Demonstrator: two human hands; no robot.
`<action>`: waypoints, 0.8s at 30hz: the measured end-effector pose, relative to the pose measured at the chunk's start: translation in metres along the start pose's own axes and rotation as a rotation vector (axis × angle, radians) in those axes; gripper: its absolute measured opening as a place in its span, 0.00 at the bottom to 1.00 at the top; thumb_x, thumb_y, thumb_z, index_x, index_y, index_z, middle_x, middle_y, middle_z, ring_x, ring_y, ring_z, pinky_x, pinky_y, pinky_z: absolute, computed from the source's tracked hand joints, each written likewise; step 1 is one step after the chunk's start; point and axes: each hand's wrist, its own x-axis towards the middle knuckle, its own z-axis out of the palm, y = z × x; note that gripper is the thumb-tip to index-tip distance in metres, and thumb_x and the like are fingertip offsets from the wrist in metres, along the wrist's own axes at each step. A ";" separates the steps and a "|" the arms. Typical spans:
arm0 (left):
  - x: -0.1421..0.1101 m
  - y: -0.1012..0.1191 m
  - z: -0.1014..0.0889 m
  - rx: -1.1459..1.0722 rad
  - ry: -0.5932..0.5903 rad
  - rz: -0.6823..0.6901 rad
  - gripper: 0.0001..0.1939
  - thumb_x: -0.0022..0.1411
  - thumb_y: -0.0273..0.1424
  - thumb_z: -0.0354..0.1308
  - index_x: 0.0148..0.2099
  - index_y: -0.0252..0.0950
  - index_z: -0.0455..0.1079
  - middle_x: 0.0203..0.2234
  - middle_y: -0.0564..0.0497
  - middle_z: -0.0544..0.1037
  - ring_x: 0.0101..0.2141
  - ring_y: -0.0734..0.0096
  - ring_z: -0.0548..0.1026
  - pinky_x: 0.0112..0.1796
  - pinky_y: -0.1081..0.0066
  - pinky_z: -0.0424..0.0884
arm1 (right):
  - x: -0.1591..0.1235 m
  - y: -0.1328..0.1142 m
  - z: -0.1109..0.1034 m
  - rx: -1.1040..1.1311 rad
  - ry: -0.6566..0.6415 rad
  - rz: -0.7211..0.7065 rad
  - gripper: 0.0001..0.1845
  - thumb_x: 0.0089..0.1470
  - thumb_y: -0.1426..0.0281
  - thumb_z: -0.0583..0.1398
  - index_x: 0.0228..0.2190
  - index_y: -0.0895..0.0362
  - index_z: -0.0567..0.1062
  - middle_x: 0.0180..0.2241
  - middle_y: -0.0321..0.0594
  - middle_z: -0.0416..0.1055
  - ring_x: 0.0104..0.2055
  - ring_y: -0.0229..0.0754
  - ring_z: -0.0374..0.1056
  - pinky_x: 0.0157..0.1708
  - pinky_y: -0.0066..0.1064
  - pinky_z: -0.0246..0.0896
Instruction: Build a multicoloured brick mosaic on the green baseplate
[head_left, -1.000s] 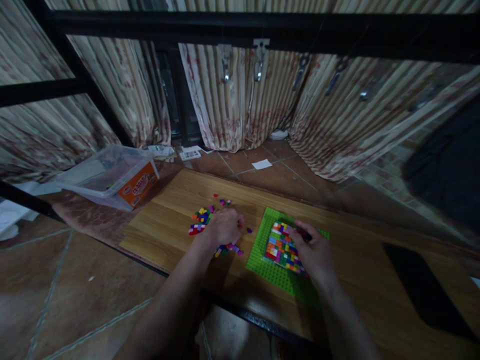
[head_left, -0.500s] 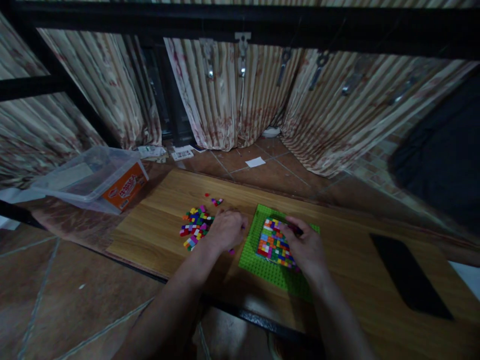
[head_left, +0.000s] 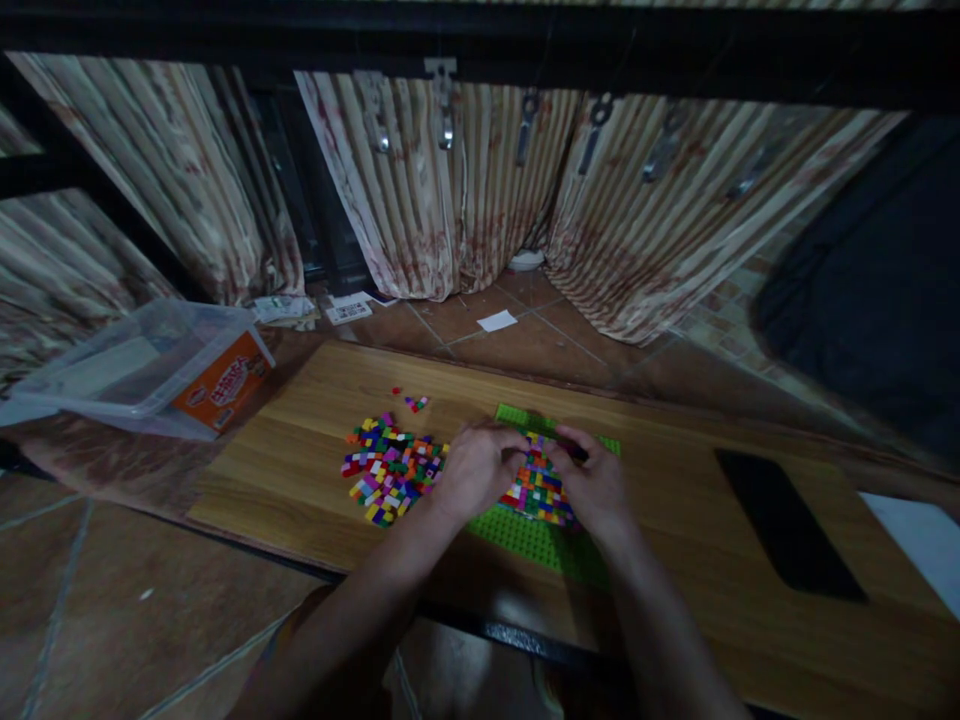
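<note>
A green studded baseplate lies on the wooden table, with a block of many-coloured toy bricks built up on it. My left hand is over the left side of this block, fingertips pinched at its upper part; whatever is in the pinch is too small to make out. At the block's right edge is my right hand, thumb and fingers curled in, with a dark patch between them that I cannot identify. Left of my left hand lies a heap of loose toy bricks, partly covered by that hand.
A few stray bricks sit beyond the heap. A black flat rectangular thing lies on the table at right, with white paper beyond it. A clear plastic bin stands at far left. Curtains hang behind.
My left hand has moved right, from beside the brick heap onto the brick block, uncovering more of the heap. My right hand stays at the block. The whole view has shifted slightly.
</note>
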 end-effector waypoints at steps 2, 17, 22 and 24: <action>0.000 0.002 0.002 0.004 0.017 -0.020 0.10 0.59 0.27 0.56 0.39 0.42 0.77 0.37 0.53 0.81 0.40 0.69 0.76 0.46 0.70 0.68 | 0.000 0.000 -0.001 -0.009 -0.002 0.007 0.24 0.48 0.56 0.59 0.44 0.56 0.76 0.39 0.45 0.76 0.42 0.49 0.71 0.44 0.42 0.64; 0.003 0.003 0.010 0.050 0.061 -0.045 0.13 0.58 0.24 0.54 0.45 0.38 0.73 0.34 0.52 0.80 0.35 0.70 0.77 0.43 0.70 0.68 | -0.003 -0.009 0.004 -0.160 -0.013 -0.032 0.27 0.49 0.56 0.59 0.46 0.60 0.75 0.43 0.50 0.73 0.43 0.49 0.70 0.44 0.40 0.64; 0.003 0.002 0.013 0.053 0.064 -0.040 0.14 0.58 0.23 0.53 0.45 0.38 0.72 0.34 0.52 0.80 0.36 0.70 0.77 0.43 0.70 0.68 | 0.000 -0.011 0.008 -0.212 -0.012 -0.006 0.27 0.48 0.57 0.59 0.46 0.60 0.74 0.44 0.51 0.73 0.43 0.51 0.70 0.44 0.42 0.64; 0.003 0.002 0.014 0.051 0.076 -0.035 0.15 0.57 0.23 0.53 0.46 0.38 0.71 0.33 0.52 0.80 0.36 0.70 0.77 0.42 0.70 0.69 | 0.001 -0.012 0.008 -0.211 -0.013 0.005 0.27 0.47 0.57 0.59 0.46 0.59 0.74 0.43 0.50 0.74 0.43 0.51 0.71 0.44 0.42 0.64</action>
